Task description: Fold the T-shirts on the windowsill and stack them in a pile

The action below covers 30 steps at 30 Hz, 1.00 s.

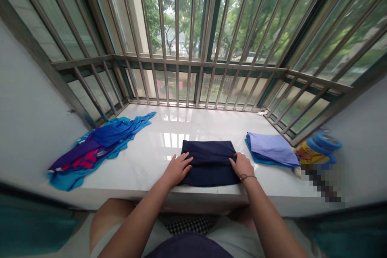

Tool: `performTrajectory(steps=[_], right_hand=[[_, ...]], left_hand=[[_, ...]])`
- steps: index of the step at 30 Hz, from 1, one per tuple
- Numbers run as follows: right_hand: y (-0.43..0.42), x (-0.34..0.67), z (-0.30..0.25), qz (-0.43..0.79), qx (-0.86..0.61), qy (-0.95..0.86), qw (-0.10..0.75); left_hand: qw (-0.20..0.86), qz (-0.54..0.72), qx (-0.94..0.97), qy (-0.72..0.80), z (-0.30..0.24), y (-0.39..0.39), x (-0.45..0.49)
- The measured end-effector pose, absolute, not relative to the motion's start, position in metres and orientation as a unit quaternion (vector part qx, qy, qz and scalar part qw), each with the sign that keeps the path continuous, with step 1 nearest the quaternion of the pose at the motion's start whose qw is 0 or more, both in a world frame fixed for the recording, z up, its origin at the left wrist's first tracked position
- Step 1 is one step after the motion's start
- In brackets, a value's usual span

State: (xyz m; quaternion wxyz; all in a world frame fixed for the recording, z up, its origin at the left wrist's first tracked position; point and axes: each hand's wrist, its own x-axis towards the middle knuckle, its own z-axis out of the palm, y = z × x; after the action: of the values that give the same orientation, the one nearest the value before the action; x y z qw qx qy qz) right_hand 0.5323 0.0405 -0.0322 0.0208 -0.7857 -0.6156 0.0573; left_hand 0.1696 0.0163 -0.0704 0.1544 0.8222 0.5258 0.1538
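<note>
Left hand (177, 169), right hand (242, 165); grips released (palms down) on one navy cloth (210, 169)

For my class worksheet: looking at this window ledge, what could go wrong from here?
The navy folded cloth lies close to the front of the polished white ledge, so it might slide off if pushed. The right hand is near the pale blue folded cloth and could knock it askew. The left hand pressing on the edge might also disturb the fold.
</note>
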Motion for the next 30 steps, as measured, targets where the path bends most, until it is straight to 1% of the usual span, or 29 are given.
performTrajectory(steps=[4, 8, 12, 15, 20, 23, 27, 30], right_hand=[[0.070, 0.538, -0.015, 0.098, -0.734, -0.672, -0.017], [0.106, 0.534, -0.004, 0.106, -0.681, -0.724, -0.016], [0.136, 0.527, -0.001, 0.122, -0.615, -0.779, -0.015], [0.153, 0.525, -0.001, 0.156, -0.580, -0.798, -0.046], [0.171, 0.523, 0.005, 0.165, -0.581, -0.793, -0.080], [0.171, 0.524, 0.016, 0.146, -0.576, -0.803, -0.050], [0.155, 0.528, 0.033, 0.091, -0.579, -0.809, 0.039], [0.132, 0.536, 0.033, 0.060, -0.580, -0.806, 0.101]], left_hand=[[0.128, 0.099, 0.787, 0.595, -0.043, 0.044, 0.159], [0.109, 0.087, 0.756, 0.639, -0.023, 0.081, 0.149], [0.116, 0.092, 0.770, 0.620, -0.016, 0.117, 0.160], [0.148, 0.046, 0.792, 0.591, -0.017, 0.140, 0.172], [0.185, -0.025, 0.803, 0.566, -0.013, 0.168, 0.175], [0.175, -0.010, 0.811, 0.558, 0.001, 0.174, 0.166], [0.122, 0.080, 0.819, 0.555, 0.025, 0.164, 0.151], [0.082, 0.158, 0.825, 0.536, 0.031, 0.138, 0.142]])
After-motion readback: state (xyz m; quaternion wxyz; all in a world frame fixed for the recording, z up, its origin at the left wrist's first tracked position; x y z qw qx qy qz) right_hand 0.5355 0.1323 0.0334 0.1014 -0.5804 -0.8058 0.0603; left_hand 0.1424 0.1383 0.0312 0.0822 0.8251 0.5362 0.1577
